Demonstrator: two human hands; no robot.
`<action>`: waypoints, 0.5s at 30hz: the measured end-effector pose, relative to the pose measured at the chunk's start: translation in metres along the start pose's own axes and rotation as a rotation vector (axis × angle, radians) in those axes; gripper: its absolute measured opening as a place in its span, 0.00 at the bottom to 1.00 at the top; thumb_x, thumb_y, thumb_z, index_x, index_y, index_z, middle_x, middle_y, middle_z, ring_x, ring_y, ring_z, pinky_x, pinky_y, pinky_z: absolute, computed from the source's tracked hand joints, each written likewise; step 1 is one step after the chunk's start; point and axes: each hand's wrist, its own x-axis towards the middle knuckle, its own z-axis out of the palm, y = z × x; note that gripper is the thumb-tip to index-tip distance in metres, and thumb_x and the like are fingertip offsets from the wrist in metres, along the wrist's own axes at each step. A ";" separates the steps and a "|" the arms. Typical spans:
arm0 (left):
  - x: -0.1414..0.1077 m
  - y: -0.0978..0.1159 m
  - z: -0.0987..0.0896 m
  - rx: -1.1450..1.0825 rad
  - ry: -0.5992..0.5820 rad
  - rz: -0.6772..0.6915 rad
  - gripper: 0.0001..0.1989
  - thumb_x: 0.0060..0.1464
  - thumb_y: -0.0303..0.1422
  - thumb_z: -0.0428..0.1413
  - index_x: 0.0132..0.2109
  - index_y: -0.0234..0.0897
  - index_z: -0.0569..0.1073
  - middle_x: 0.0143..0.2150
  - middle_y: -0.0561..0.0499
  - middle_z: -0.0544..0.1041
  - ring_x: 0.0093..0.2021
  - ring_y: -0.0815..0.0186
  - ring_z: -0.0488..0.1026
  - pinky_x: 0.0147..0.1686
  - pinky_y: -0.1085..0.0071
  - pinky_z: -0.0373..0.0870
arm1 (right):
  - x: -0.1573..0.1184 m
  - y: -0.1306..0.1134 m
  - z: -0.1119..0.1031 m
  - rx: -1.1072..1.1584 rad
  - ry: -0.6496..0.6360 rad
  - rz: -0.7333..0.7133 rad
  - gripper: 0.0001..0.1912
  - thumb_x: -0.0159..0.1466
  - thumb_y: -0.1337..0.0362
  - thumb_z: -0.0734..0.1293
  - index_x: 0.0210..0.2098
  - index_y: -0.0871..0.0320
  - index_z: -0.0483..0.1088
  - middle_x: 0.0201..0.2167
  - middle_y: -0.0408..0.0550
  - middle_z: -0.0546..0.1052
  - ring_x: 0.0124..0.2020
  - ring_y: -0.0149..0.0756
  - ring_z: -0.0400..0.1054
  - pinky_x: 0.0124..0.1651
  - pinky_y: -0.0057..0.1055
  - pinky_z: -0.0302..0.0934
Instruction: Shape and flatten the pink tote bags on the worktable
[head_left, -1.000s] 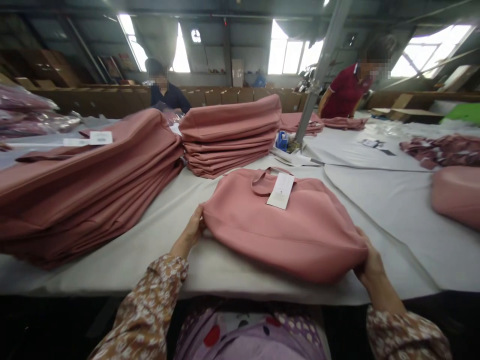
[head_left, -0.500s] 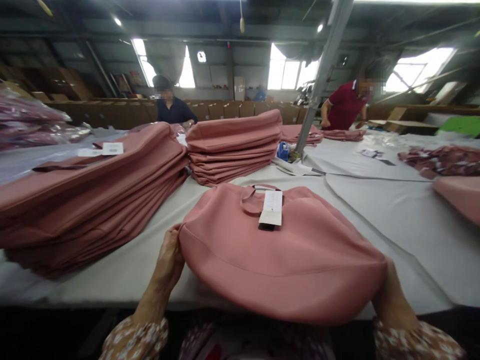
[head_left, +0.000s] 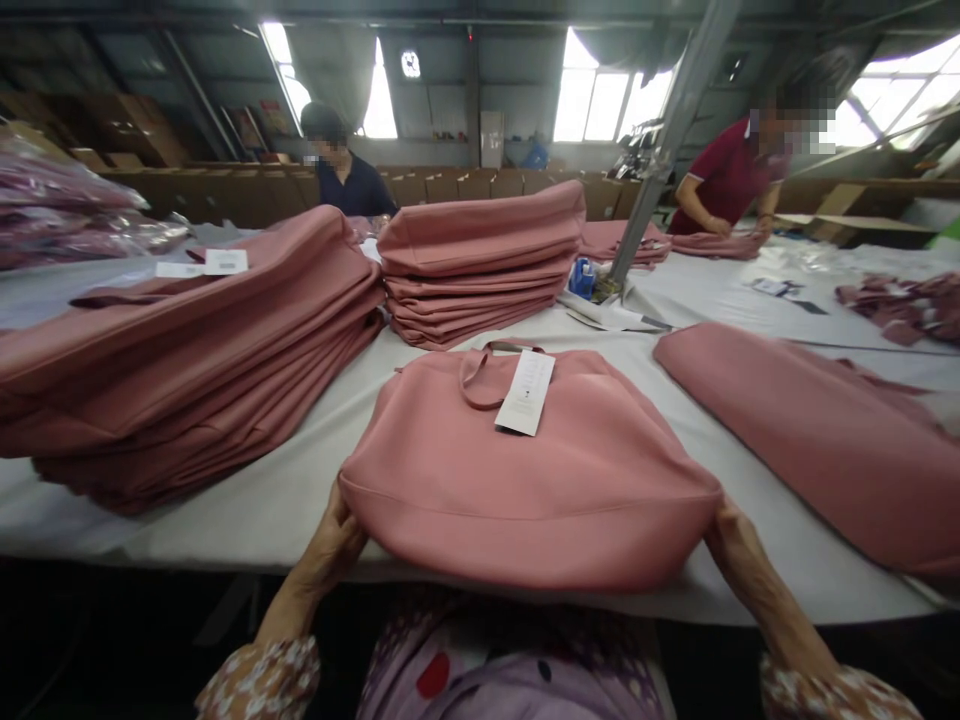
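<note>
A pink bag (head_left: 525,475) lies in front of me on the table, its bottom edge towards me. A thin strap handle (head_left: 471,385) and a white paper tag (head_left: 526,392) rest on its far part. My left hand (head_left: 341,535) is closed on the bag's near left corner, fingers partly hidden under it. At the near right corner, my right hand (head_left: 731,530) grips the bag, its fingertips out of sight behind the fabric. Another pink bag (head_left: 802,440) lies flat to the right of my right hand.
Left stands a tall stack of folded pink bags (head_left: 247,350), with a second stack (head_left: 480,265) behind. A metal post (head_left: 652,190) rises beyond the table (head_left: 600,600). Co-workers in a dark shirt (head_left: 352,190) and a maroon shirt (head_left: 724,185) stand across it.
Both hands and the held bag have come a little left in view, and the bag's front looks flatter. Its tag has tilted. The other pink bag on the right has moved left, further into view.
</note>
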 end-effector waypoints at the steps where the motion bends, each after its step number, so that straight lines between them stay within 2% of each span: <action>1: 0.002 0.001 -0.001 0.039 -0.009 0.003 0.57 0.36 0.50 0.71 0.69 0.50 0.52 0.71 0.44 0.55 0.71 0.46 0.48 0.67 0.55 0.53 | 0.000 0.000 -0.003 -0.053 -0.038 -0.018 0.44 0.58 0.27 0.57 0.54 0.57 0.70 0.52 0.58 0.75 0.59 0.54 0.64 0.62 0.45 0.60; 3: 0.007 0.005 -0.002 0.112 -0.033 0.032 0.61 0.34 0.51 0.71 0.70 0.46 0.49 0.71 0.39 0.56 0.70 0.43 0.50 0.67 0.52 0.51 | 0.004 -0.003 -0.004 -0.135 -0.048 -0.023 0.46 0.55 0.27 0.60 0.56 0.57 0.69 0.54 0.58 0.73 0.61 0.56 0.61 0.64 0.47 0.56; 5: 0.013 0.017 -0.002 0.170 -0.094 0.055 0.64 0.32 0.49 0.73 0.71 0.45 0.47 0.70 0.37 0.56 0.69 0.41 0.51 0.66 0.50 0.53 | 0.013 -0.013 -0.002 -0.214 0.004 -0.018 0.46 0.55 0.27 0.60 0.55 0.58 0.70 0.54 0.58 0.74 0.61 0.57 0.61 0.64 0.49 0.56; 8: 0.025 0.049 0.007 0.216 -0.207 0.113 0.66 0.29 0.44 0.75 0.71 0.48 0.47 0.72 0.41 0.52 0.70 0.41 0.48 0.65 0.53 0.57 | 0.035 -0.040 0.000 -0.300 0.064 -0.022 0.46 0.54 0.26 0.58 0.49 0.60 0.73 0.49 0.61 0.76 0.57 0.62 0.65 0.60 0.53 0.60; 10: 0.033 0.074 0.019 0.231 -0.248 0.189 0.66 0.27 0.39 0.75 0.71 0.52 0.48 0.73 0.45 0.49 0.71 0.43 0.46 0.63 0.56 0.61 | 0.051 -0.064 0.002 -0.320 0.042 -0.061 0.47 0.54 0.25 0.56 0.49 0.60 0.72 0.50 0.62 0.75 0.56 0.62 0.65 0.59 0.54 0.60; 13: 0.046 0.095 0.044 0.241 -0.237 0.318 0.66 0.24 0.32 0.75 0.69 0.54 0.52 0.73 0.47 0.50 0.69 0.43 0.52 0.57 0.60 0.69 | 0.067 -0.097 0.011 -0.357 -0.005 -0.117 0.50 0.52 0.25 0.59 0.56 0.59 0.68 0.53 0.60 0.73 0.56 0.61 0.65 0.60 0.51 0.58; 15: 0.053 0.090 0.058 0.262 -0.139 0.421 0.61 0.24 0.31 0.75 0.67 0.51 0.57 0.71 0.46 0.55 0.66 0.45 0.58 0.55 0.62 0.70 | 0.069 -0.107 0.021 -0.415 -0.036 -0.085 0.47 0.51 0.29 0.64 0.55 0.59 0.68 0.50 0.59 0.75 0.53 0.59 0.67 0.57 0.50 0.60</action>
